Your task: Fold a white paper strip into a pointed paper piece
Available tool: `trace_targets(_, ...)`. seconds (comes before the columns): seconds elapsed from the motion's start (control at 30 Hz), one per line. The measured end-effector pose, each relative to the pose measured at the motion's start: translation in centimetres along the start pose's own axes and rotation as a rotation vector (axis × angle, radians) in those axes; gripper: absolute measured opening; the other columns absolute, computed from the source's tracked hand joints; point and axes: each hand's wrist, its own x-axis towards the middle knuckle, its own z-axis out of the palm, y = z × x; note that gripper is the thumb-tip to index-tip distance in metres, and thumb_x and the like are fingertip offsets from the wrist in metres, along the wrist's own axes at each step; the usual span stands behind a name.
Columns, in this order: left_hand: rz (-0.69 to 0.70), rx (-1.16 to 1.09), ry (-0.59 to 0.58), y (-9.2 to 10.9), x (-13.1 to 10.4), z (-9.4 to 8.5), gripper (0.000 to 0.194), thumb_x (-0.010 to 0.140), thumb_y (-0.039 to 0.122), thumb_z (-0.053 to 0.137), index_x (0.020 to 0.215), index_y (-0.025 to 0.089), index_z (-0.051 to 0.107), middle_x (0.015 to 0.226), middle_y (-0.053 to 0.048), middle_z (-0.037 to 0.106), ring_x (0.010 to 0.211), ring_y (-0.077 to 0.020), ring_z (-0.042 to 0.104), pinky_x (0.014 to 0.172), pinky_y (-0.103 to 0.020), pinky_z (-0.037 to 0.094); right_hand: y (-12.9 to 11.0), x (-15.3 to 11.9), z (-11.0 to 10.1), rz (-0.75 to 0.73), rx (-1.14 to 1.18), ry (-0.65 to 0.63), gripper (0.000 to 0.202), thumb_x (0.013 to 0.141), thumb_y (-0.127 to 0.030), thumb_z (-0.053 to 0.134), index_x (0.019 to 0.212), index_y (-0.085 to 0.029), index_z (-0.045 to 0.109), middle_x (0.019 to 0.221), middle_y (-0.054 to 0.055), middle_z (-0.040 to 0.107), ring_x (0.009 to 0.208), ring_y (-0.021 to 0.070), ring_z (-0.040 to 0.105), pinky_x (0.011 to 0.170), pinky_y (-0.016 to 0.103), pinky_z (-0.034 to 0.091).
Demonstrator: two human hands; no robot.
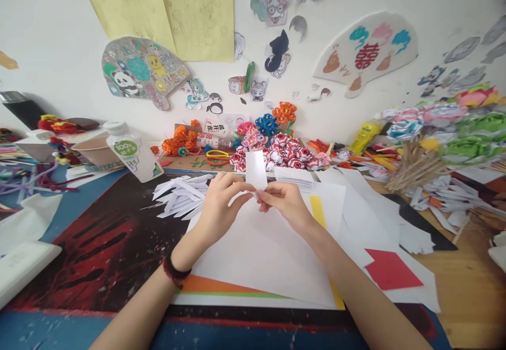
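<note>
On my screen I see the left hand (222,198) and right hand (288,201) pinching the lower end of a white paper strip (256,168), plain, rectangular, upright.

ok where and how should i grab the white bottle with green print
Probably the bottle's broad body, below the cap, coming from the picture's right: the brown tub sits close on its left, while its right faces the dark mat.

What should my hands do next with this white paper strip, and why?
Perhaps fold the lower end of the white paper strip upward: your left hand and right hand both pinch it there, while the part above looks flat.
</note>
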Motion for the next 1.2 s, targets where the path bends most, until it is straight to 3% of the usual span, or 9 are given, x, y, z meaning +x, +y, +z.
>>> trace_targets(0.17,-0.319,-0.240,0.099,0.5,-0.2,0.9,0.039,0.085,0.023,0.062,0.123,0.023,0.050,0.092,-0.002,0.061,0.075,-0.0148,0.050,0.072,-0.028,0.041,0.1,0.0,0.4,0.020,0.053,0.052,0.028,0.073,-0.037,0.075,0.087,-0.013,0.073,0.075,0.007,0.071,0.064,0.0195,0.069,0.063,0.033,0.057)
trace_targets(0.3,-0.417,-0.343,0.019,0.3,-0.4,1.6,0.015,0.087,0.032,0.058,0.094,0.020,0.063,0.088,-0.002,0.065,0.073,-0.0141,0.052,0.068,-0.026,0.040,0.0,-0.1,0.6,0.019,0.077,0.022,0.032,0.072,-0.035,0.076,0.094,-0.012,0.073,0.080,0.009,0.073,0.068,0.0212,0.070,0.066,0.036,0.059)
trace_targets(0.5,-0.513,-0.409,0.093,0.8,-0.7,2.1,0.018,0.086,0.033,0.059,0.079,0.017,0.065,0.080,-0.001,0.067,0.068,-0.0133,0.051,0.062,-0.025,0.038,-0.3,-0.2,1.0,0.058,0.108,-0.010,0.033,0.070,-0.034,0.077,0.093,-0.011,0.074,0.083,0.010,0.073,0.070,0.0219,0.071,0.069,0.037,0.059)
trace_targets(0.7,-0.544,-0.417,0.136,1.1,-0.9,2.2,0.019,0.085,0.033,0.060,0.076,0.017,0.065,0.074,-0.001,0.065,0.066,-0.0131,0.049,0.063,-0.025,0.037,-0.4,-0.4,1.2,0.102,0.111,-0.044,0.033,0.069,-0.033,0.078,0.092,-0.011,0.073,0.081,0.009,0.073,0.071,0.0226,0.071,0.068,0.037,0.059)
trace_targets(0.9,-0.541,-0.429,0.163,1.3,-0.8,2.0,0.020,0.083,0.033,0.063,0.071,0.017,0.064,0.071,0.000,0.063,0.065,-0.0123,0.046,0.062,-0.025,0.037,-0.4,-0.3,0.9,0.034,0.042,-0.010,0.033,0.073,-0.036,0.074,0.096,-0.012,0.073,0.088,0.011,0.073,0.073,0.0230,0.071,0.066,0.036,0.059)
trace_targets(1.2,-0.551,-0.435,0.126,1.3,-0.6,1.7,0.019,0.081,0.033,0.065,0.070,0.017,0.064,0.069,0.001,0.061,0.065,-0.0123,0.046,0.062,-0.025,0.036,-0.4,-0.2,0.6,0.023,0.027,-0.027,0.029,0.075,-0.035,0.073,0.091,-0.011,0.073,0.076,0.008,0.070,0.061,0.0178,0.067,0.059,0.030,0.055)
